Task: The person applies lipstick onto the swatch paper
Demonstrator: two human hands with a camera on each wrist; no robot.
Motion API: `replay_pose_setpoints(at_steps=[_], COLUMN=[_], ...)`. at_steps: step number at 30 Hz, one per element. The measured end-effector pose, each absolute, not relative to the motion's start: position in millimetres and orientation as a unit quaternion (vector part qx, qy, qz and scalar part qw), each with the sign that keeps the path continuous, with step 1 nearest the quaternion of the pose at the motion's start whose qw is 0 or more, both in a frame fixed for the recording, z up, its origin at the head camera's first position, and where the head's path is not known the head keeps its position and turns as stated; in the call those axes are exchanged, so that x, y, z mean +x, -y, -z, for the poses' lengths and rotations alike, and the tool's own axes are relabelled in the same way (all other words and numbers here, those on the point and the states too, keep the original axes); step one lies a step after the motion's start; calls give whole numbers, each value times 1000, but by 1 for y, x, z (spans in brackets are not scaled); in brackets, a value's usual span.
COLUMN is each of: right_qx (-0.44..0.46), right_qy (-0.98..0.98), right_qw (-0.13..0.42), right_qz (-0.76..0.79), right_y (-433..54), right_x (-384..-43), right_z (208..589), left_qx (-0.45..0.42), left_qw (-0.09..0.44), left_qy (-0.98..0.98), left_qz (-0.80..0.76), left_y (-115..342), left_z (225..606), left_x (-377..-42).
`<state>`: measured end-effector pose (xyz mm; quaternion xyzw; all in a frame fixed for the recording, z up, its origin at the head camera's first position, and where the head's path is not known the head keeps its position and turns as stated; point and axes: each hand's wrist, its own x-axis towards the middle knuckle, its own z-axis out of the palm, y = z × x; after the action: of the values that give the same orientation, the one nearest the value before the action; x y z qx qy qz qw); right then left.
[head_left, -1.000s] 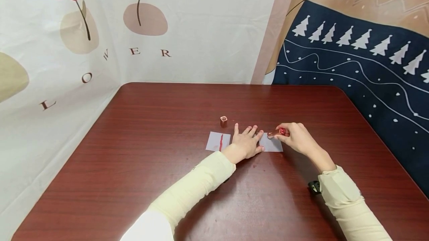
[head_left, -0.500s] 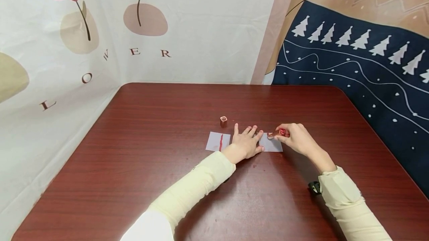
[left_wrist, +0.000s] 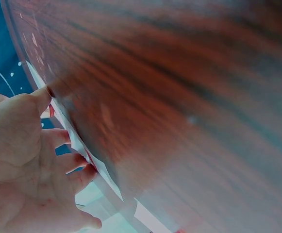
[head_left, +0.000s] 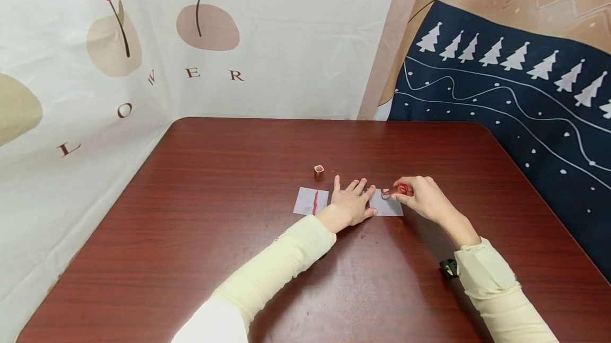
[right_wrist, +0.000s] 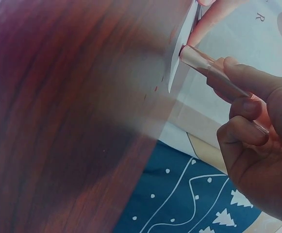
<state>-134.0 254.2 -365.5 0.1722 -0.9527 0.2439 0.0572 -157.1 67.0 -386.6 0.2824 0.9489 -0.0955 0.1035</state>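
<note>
My right hand pinches a rose-gold lipstick with a red end. In the right wrist view, its tip meets the small white paper on the right. A short reddish mark shows by the tip in the head view. With fingers spread, my left hand lies flat beside that paper, and its thumb and little-finger side touch the left edge. Under its other side lies a second white paper, bearing a red vertical streak. Behind it stands the lipstick's open cap.
Both papers lie on a dark red wood-grain table with rounded far corners. A white flower-print cloth hangs behind and at the left. A navy cloth with white trees hangs at the right.
The lipstick and right hand have shifted only very slightly on the right paper. The reddish mark by the tip shows a little more. My left hand keeps its place.
</note>
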Motion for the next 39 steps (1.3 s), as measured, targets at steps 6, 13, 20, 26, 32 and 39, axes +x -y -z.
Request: replay_pose_setpoints(at_steps=[6,13,20,26,32,39], right_qx=[173,180,182,178,177,176], right_qy=[952,951,950,951,954,953], right_qw=[58,62,59,53,51,47], right_qz=[-247,-242,-245,-246,-235,-242], right_y=[-256,-256,-255,-255,-255,-255], right_x=[-134,-133,-134,-133,-132,-130], right_z=[367,367,366,367,367,363], left_qx=[280,279,279,278,278,279], left_qw=[106,107,109,112,111,110], left_qy=[-950,-950,-950,-949,-950,-949], left_qz=[94,93,94,93,91,94], left_y=[-68,-68,-68,-67,-67,-68], left_z=[386,387,386,387,388,386], left_x=[-157,-157,-157,-157,-157,-158])
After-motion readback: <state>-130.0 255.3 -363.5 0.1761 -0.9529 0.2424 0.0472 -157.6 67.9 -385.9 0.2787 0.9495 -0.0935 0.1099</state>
